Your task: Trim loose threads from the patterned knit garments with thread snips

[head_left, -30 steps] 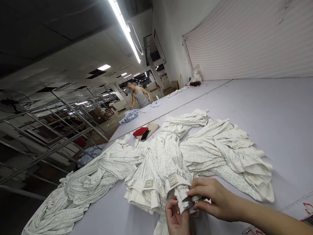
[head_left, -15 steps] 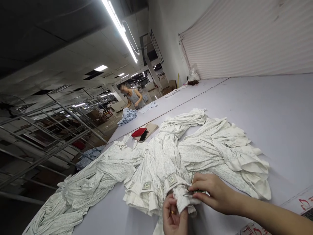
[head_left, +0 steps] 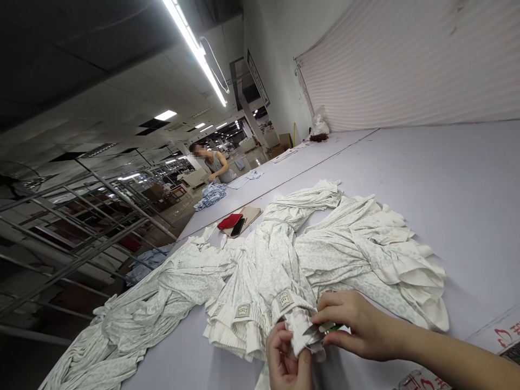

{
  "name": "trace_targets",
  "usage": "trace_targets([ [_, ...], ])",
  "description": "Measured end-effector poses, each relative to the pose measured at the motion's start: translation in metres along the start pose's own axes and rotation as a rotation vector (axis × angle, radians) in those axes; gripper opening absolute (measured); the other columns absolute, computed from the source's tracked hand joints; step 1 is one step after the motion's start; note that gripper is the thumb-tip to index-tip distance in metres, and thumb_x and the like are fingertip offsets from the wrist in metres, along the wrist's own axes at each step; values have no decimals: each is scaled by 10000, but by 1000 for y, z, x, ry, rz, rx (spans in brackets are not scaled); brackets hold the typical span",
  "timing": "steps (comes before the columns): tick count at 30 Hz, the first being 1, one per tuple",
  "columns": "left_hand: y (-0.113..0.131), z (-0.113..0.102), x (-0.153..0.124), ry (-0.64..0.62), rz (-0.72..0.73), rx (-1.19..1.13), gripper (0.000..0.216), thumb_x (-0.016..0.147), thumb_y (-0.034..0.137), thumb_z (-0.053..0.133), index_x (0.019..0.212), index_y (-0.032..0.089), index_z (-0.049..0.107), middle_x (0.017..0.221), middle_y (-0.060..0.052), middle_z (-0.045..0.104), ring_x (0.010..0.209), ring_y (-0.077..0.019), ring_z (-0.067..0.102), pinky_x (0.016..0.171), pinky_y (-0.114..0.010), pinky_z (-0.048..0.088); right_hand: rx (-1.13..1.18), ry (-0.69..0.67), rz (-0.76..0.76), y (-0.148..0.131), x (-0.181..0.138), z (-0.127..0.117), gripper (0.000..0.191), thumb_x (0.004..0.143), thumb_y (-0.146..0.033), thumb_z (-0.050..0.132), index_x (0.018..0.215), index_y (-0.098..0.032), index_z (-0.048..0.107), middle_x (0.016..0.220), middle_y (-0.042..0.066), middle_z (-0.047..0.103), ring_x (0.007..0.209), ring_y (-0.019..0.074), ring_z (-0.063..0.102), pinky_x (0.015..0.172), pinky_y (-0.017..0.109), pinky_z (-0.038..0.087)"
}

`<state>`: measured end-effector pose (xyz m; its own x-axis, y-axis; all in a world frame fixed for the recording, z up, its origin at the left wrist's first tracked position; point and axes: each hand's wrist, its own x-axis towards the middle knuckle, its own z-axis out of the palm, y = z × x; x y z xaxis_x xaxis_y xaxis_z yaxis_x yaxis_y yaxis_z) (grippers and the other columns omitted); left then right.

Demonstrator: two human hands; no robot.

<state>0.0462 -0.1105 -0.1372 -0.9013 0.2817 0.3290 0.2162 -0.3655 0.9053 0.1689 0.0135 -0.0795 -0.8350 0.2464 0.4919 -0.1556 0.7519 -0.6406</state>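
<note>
White garments with a pale spotted print [head_left: 272, 254] lie bunched in a long pile across the table, their ribbed waistbands gathered toward me. Two small face-printed labels [head_left: 285, 298] show on the bands. My left hand [head_left: 284, 352] is closed on the ribbed waistband [head_left: 300, 333] of the nearest garment, pinching its edge between thumb and fingers. From the right, my right hand [head_left: 353, 322] grips small thread snips [head_left: 331, 327] with a bit of green on them. Their metal blades lie against the band, close to my left fingertips; whether they are parted is hard to tell.
Beyond the pile a red pouch [head_left: 229, 221] and a black phone [head_left: 238, 227] rest on brown card [head_left: 251, 216]. A co-worker [head_left: 218, 164] stands at the far table edge by blue cloth [head_left: 211, 196]. Metal racks [head_left: 81, 233] stand at left.
The snips have tilted in my right hand, with more of the green part showing. My left hand still pinches the waistband. The co-worker has turned and leaned toward the blue cloth.
</note>
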Motion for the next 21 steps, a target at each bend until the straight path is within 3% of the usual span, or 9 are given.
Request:
trace_targets([
  [7,7,8,-4,-5,49,35,167,670,204,727,807,212,631,1062,-45,573,912,-138,629,678,-159,527,-63,37,-34,-1,-2,4,343,1000,-413,471,1094,-180,705,945,97,705,773,195,631,674,305,427],
  [13,5,7,-4,-12,138,70,184,711,317,765,804,211,647,1048,-68,577,877,-157,640,643,-177,537,-100,43,2,-2,0,5,233,968,-303,524,1025,-196,724,892,69,702,738,180,626,660,292,423],
  [15,2,4,-2,0,83,32,257,673,350,808,816,211,644,1060,-66,589,881,-165,651,670,-195,540,-87,68,35,1,0,7,224,963,-292,531,999,-196,730,876,66,698,741,179,632,667,286,436],
  [21,-5,-3,-1,-27,-283,-130,409,633,409,845,919,221,619,944,-58,705,788,-196,701,685,-257,559,106,150,135,8,-4,12,209,934,-312,591,1041,-177,709,960,86,698,850,192,658,734,281,496],
])
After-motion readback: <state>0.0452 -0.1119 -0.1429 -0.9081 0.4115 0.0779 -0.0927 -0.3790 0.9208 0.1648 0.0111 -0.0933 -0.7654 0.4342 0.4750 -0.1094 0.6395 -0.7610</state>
